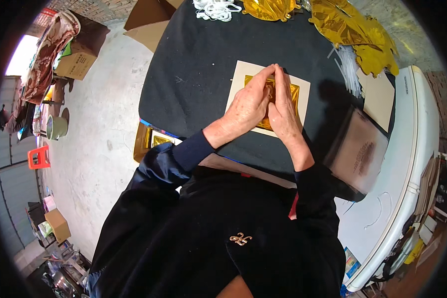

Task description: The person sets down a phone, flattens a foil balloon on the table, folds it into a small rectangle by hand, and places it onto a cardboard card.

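A folded piece of shiny gold foil [294,99] lies on a cream card [237,84] on the black-covered table [184,84]. Both hands rest over the foil and hide much of its middle. My left hand [244,105] comes in from the left with its fingers stretched forward. From the right, my right hand [284,110] lies along the foil, fingers straight and side by side. Their fingertips meet near the card's far edge. Under the palms, the foil's exact shape is hidden.
Gold foil pieces [342,22] are heaped at the far right, beside white plastic sticks [348,72] and a cream card stack [377,102]. Clear plastic bags [358,151] lie at the right edge. White cord [216,9] sits at the back. A box [143,141] stands below the table's left edge.
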A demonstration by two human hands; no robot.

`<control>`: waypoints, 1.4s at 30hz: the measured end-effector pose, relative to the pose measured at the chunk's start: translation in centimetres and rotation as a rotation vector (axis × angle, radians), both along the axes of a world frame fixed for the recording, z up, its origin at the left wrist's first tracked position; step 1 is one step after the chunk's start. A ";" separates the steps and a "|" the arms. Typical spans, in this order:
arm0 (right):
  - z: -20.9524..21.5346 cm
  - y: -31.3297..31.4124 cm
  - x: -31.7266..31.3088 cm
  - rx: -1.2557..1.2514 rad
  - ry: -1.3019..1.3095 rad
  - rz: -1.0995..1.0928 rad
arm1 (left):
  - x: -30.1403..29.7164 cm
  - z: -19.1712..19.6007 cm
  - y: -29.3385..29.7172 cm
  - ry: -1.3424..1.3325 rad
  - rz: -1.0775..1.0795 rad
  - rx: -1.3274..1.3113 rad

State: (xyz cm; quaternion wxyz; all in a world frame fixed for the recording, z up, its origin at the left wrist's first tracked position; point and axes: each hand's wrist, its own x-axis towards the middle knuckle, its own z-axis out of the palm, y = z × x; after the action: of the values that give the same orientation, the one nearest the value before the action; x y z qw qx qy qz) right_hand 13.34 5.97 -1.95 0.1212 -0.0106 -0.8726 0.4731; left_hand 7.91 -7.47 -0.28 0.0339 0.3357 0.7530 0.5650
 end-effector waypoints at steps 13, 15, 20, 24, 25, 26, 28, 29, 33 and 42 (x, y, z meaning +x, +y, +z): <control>0.8 1.0 0.6 -0.688 0.183 -0.103 | 0.4 -1.8 0.3 0.645 -0.068 -0.601; 0.4 1.4 0.6 -0.942 0.295 -0.232 | 0.5 -1.6 0.4 0.673 -0.077 -0.659; -0.2 4.3 2.4 -1.094 0.361 -0.421 | 0.4 -1.8 0.3 0.685 -0.086 -0.688; 0.8 5.5 6.0 -0.599 0.167 -0.378 | 0.4 -2.1 0.2 0.674 -0.085 -0.701; 1.0 5.5 6.7 -0.533 0.071 -0.337 | 0.4 -2.1 0.3 0.679 -0.097 -0.695; -0.2 5.2 6.8 -0.538 0.002 -0.384 | 0.5 -2.0 0.2 0.681 -0.092 -0.702; -1.0 4.4 7.0 -0.475 0.058 -0.349 | 0.4 -2.1 0.2 0.690 -0.085 -0.691; -1.1 4.4 7.2 -0.400 0.035 -0.344 | 0.3 -2.2 0.4 0.695 -0.095 -0.689; 0.3 4.2 7.1 -0.238 -0.078 -0.355 | 0.1 -1.9 0.3 0.701 -0.108 -0.702; 0.9 3.6 8.4 -0.193 -0.057 -0.384 | -0.3 -2.5 0.5 0.740 -0.118 -0.627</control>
State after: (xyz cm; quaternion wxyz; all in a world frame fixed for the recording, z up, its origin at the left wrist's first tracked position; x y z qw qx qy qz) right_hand 21.71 9.53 -1.10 0.1827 -0.2014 -0.8083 0.5223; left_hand 7.59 -6.97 -2.81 -0.1048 0.5296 0.8282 0.1507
